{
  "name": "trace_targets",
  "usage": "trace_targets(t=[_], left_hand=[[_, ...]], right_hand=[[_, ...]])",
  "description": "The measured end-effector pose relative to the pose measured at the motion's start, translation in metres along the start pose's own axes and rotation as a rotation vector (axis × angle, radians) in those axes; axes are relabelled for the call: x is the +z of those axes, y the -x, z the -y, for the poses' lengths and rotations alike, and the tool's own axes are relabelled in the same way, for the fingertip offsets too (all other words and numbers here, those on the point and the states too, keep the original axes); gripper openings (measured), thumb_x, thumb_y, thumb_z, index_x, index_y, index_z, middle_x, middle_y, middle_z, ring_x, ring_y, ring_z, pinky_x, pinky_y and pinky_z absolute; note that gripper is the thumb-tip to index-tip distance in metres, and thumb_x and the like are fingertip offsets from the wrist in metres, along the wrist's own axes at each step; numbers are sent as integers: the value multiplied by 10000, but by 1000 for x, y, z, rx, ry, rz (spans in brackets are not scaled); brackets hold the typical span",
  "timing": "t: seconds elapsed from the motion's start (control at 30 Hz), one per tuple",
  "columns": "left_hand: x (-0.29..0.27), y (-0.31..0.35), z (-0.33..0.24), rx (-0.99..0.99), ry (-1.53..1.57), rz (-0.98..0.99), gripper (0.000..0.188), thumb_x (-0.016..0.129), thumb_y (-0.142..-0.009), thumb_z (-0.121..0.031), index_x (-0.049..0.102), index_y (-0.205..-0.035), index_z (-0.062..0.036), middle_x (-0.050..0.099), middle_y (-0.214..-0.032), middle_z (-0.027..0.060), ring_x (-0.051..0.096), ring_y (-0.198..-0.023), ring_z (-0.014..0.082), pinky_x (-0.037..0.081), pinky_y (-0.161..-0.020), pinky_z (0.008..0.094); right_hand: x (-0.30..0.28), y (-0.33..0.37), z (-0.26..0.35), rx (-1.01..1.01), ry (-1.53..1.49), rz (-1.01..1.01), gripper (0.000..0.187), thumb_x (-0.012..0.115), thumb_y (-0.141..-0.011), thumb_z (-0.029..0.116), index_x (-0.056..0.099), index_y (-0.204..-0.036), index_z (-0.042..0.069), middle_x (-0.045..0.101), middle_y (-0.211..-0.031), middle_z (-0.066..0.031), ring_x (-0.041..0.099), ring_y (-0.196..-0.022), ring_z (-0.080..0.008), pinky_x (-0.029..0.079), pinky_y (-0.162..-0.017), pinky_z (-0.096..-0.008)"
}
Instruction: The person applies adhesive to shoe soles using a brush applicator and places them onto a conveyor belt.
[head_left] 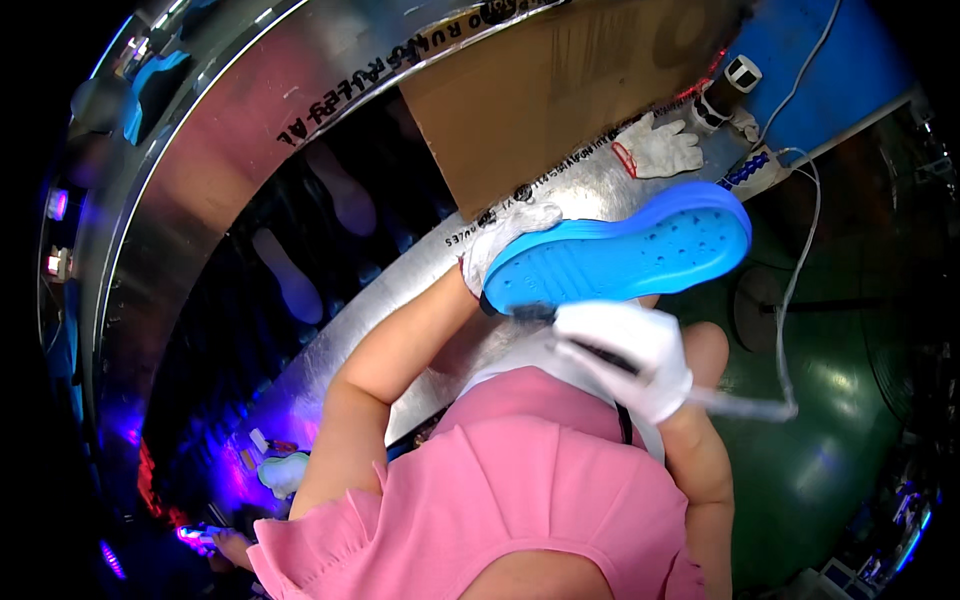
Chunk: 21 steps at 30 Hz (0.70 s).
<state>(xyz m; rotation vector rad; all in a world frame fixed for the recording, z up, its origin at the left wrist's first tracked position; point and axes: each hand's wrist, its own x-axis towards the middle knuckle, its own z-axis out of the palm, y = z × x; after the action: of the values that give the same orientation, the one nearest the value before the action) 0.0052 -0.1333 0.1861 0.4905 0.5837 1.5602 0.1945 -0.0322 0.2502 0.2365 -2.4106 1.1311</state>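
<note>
My left hand (508, 238), in a white glove, grips the heel-side end and far edge of a bright blue shoe sole (625, 250). The sole is tilted, with its pitted, ribbed face turned up toward me. My right hand (640, 365), also white-gloved and blurred by motion, closes around a slim dark-handled tool (602, 352). A dark, brush-like tip (531, 312) on that tool is at the sole's near edge; whether it touches is too blurred to tell. From the tool's rear end runs a thin pale hose (745, 405).
Beyond my hands runs a metal ledge (420, 262) beside a dark opening where pale soles (288, 275) lie. A cardboard sheet (560, 90) leans over it. A loose white glove (660, 147) and a dark bottle (725, 92) sit at the back right. Another person's hand (235, 548) shows lower left.
</note>
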Motion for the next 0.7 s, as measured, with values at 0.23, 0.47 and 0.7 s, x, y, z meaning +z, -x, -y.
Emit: trace_targets(t=[0.23,0.47,0.7], left_hand=[[-29,-5,-6,179,-718,30,349,559,-937,-227,633,-1191,0,645,-1214,157,617,-1121,264,469,-983,383],[-7,-3,-21,-42,-432,-82,381,630,-928,-207,611,-1261,-24,622,-1268,121,583,-1186,229,451,-1028,359],[-39,-10,-11,111,-602,151,480,634,-924,-321,585,-1307,-35,608,-1295,117,598,-1157,207,449,-1033,345]], right_hand=[[-6,2,26,-5,196,104,230,713,-764,100,687,-993,107,701,-1012,-49,639,-696,-203,519,-622,-308],[-22,2,35,9,469,337,272,740,-702,19,710,-969,59,713,-1012,-125,671,-722,-258,517,-628,-307],[-32,6,50,9,537,307,276,791,-678,-15,710,-938,33,725,-975,-139,685,-731,-254,500,-610,-294]])
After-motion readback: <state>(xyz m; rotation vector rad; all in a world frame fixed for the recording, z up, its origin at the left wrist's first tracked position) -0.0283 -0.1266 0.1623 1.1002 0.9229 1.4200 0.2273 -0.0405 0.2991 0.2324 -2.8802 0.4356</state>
